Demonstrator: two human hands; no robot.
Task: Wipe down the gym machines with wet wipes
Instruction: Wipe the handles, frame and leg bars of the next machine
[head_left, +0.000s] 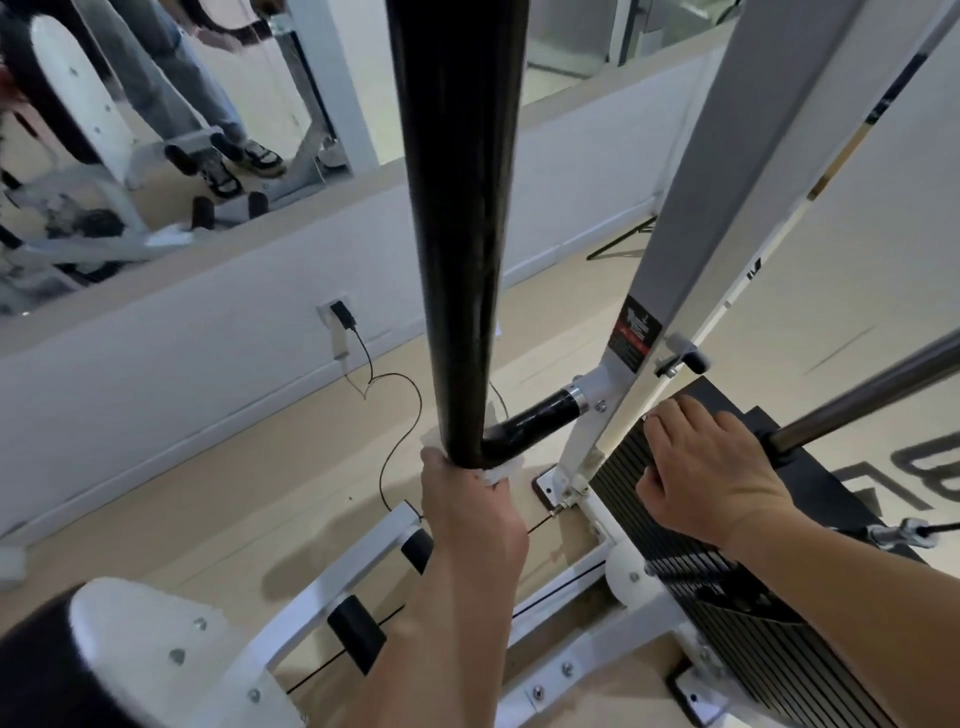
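My left hand (467, 514) gripped the wet wipe (498, 470) round the black bar (457, 260), right hand (722, 467) lay relaxed on the weight stack (675, 545); twisting seemed best for full coverage.

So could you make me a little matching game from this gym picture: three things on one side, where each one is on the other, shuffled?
Things:
1. left hand
2. right hand
3. charger

Places:
A. plugged into the wall socket
B. gripping a wet wipe round the black bar
C. resting on the weight stack

Pairs: 1-B, 2-C, 3-A.
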